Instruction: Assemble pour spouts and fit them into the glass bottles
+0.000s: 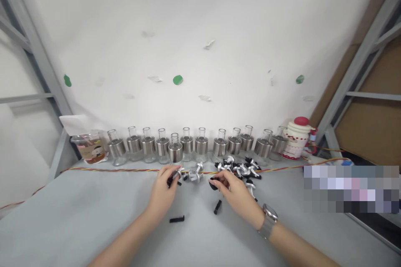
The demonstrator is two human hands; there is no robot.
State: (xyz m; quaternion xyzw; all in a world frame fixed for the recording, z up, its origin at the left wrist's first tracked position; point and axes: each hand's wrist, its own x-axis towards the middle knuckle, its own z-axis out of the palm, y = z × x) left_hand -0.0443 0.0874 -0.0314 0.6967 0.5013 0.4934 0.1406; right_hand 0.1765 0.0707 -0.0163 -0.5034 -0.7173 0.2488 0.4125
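Observation:
My left hand [163, 187] is closed around a small silver-and-black fitting [177, 173], partly hidden by the fingers. A small black rounded part [214, 183] is pinched between the fingertips of my right hand [232, 187], which has a watch [270, 212] on its wrist. Between the hands lie a few silver fittings [196, 174] with flared ends. Just beyond my right hand is a pile of silver-and-black fittings [242, 169]. Two black strip-like pieces lie nearer to me, one black piece [177, 219] by my left forearm and another black piece [217, 207] below my right hand.
Several glass bottles with metal sleeves [163, 146] stand in a row along the white wall [232, 50]. A plastic cup [93, 148] is at the left end, a white-and-red jar [295, 142] at the right. A twisted red-yellow wire [125, 170] crosses the grey table [78, 217].

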